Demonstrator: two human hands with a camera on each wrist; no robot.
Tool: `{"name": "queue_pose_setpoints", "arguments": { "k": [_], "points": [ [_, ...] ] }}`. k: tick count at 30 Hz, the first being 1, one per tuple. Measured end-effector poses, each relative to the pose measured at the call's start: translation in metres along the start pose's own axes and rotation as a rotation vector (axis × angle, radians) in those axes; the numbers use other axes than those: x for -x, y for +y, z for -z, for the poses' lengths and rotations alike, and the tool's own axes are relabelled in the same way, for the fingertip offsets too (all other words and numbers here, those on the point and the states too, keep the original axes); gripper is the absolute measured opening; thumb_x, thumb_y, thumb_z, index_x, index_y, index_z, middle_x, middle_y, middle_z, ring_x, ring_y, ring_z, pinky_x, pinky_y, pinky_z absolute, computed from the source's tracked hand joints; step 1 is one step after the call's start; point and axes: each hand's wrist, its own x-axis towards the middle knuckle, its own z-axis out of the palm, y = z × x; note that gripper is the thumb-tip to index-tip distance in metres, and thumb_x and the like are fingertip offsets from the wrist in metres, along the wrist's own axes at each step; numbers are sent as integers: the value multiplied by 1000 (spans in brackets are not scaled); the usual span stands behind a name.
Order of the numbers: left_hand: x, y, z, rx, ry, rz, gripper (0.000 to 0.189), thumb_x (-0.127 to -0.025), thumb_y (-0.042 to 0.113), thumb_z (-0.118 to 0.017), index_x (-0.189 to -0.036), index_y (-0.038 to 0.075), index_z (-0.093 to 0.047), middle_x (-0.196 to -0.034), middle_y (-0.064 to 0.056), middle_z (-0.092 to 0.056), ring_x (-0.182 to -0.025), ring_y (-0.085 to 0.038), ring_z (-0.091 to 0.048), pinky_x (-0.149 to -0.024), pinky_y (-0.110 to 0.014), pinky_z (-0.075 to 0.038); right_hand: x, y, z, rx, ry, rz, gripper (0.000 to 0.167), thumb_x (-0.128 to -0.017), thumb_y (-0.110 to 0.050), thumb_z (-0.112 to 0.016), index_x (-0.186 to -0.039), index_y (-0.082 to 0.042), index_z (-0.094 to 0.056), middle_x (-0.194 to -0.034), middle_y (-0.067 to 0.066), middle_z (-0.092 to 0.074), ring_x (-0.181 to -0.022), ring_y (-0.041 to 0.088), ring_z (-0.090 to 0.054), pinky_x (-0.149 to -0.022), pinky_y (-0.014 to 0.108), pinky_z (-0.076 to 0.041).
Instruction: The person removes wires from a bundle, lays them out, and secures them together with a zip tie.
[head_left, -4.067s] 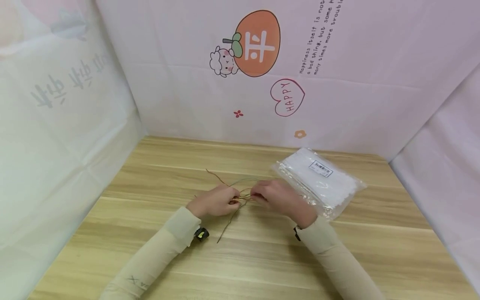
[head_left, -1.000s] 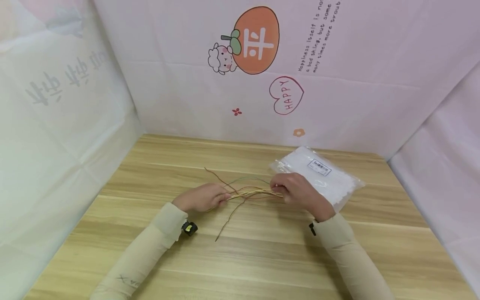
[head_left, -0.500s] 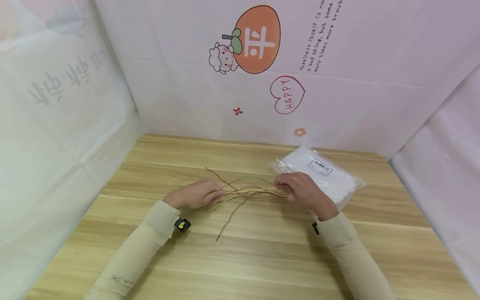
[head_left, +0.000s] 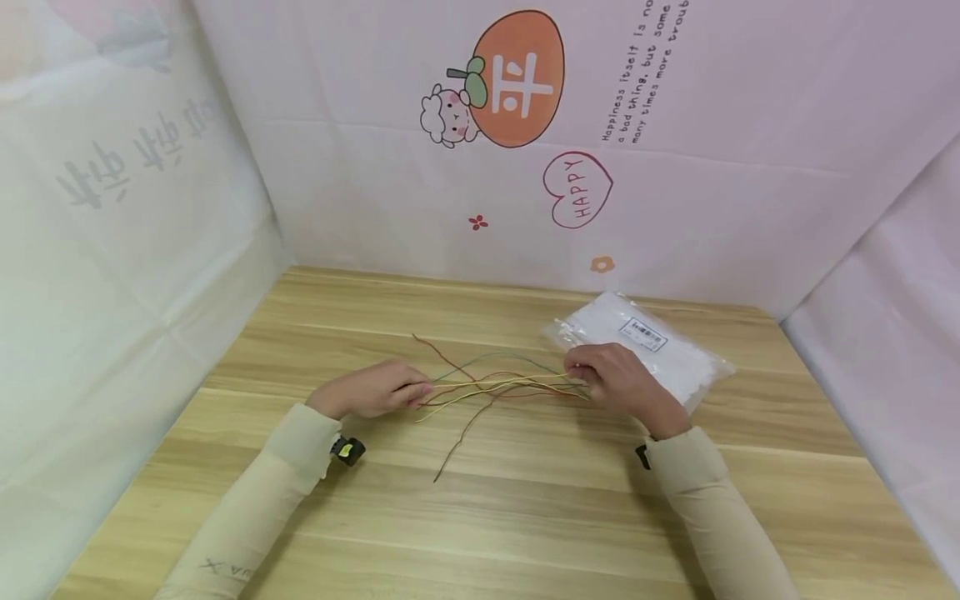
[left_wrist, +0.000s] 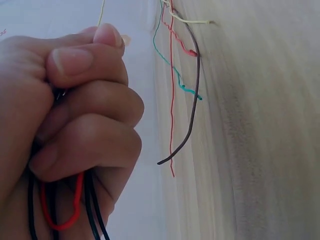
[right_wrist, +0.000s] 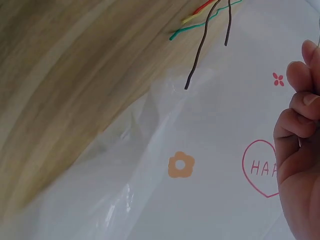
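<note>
Several thin wires lie loosely crossed on the table, among them a green wire [head_left: 510, 355], a red wire [head_left: 442, 353] and a dark brown wire [head_left: 462, 437]. One yellow wire [head_left: 495, 380] runs nearly straight between the hands, over the others. My left hand [head_left: 382, 388] pinches its left end with thumb and forefinger. In the left wrist view, a red wire loop [left_wrist: 62, 225] and dark strands show below that hand's curled fingers. My right hand [head_left: 615, 377] pinches the yellow wire's other end, its fingers curled; the right wrist view catches only part of this hand.
Behind the right hand, partly covered by it, lies a clear plastic bag [head_left: 686, 362] of white contents with a barcode label [head_left: 643, 335]. A printed cloth [head_left: 360, 183] hangs along the table's back edge, with white cloth on both sides.
The hands, close together over the bunched wires at first, have moved apart, left and right. The wires between them are now spread out, with one yellow wire drawn nearly straight.
</note>
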Motion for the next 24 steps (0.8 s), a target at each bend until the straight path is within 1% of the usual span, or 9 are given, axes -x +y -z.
{"name": "queue_pose_setpoints", "arguments": {
  "k": [3,5,9,14,16,20,24],
  "points": [
    [1,1,1,2,-1,-4,37,-113,9,-47,-77,7,-57,-67,10,-42,-59,0,-35,-63,-22,-38,0,2,1,-9,0,5,30,-88,16,-59,-80,-13,-63,-72,-6,-54,-66,6,-42,-65,26,-38],
    [2,1,2,3,0,1,37,-113,9,-47,-78,7,-57,-68,10,-43,-59,0,-36,-63,-22,-38,0,3,1,-11,2,8,31,-88,16,-61,-79,-13,-61,-72,-8,-51,-65,5,-41,-64,25,-37],
    [3,3,4,0,0,20,37,-113,10,-47,-78,9,-57,-68,10,-44,-59,-1,-37,-62,-22,-38,0,5,2,-15,-11,0,32,-88,17,-59,-78,-13,-61,-71,-10,-50,-65,4,-40,-64,24,-37],
    [4,2,4,-5,2,7,37,-113,10,-47,-77,10,-57,-67,10,-44,-59,0,-37,-63,-22,-39,1,8,2,-20,-26,-14,31,-86,18,-57,-77,-12,-61,-71,-10,-48,-65,4,-41,-64,24,-37],
    [4,2,3,-11,3,8,38,-113,11,-47,-76,10,-57,-67,10,-44,-59,0,-37,-62,-21,-39,1,10,2,-21,-34,-18,30,-87,17,-60,-76,-12,-61,-70,-10,-48,-65,4,-41,-65,24,-38],
    [5,4,3,-21,-1,37,40,-113,12,-46,-76,7,-60,-65,11,-44,-57,0,-37,-59,-21,-39,4,12,3,-18,-59,-38,29,-88,15,-61,-76,-12,-61,-70,-11,-48,-65,4,-41,-65,24,-38],
    [6,4,3,-45,16,61,40,-113,12,-46,-76,7,-63,-64,10,-48,-55,0,-38,-57,-21,-39,4,13,3,-19,-68,-37,30,-87,16,-61,-76,-12,-61,-69,-9,-52,-65,4,-42,-64,25,-38]
  ]
}}
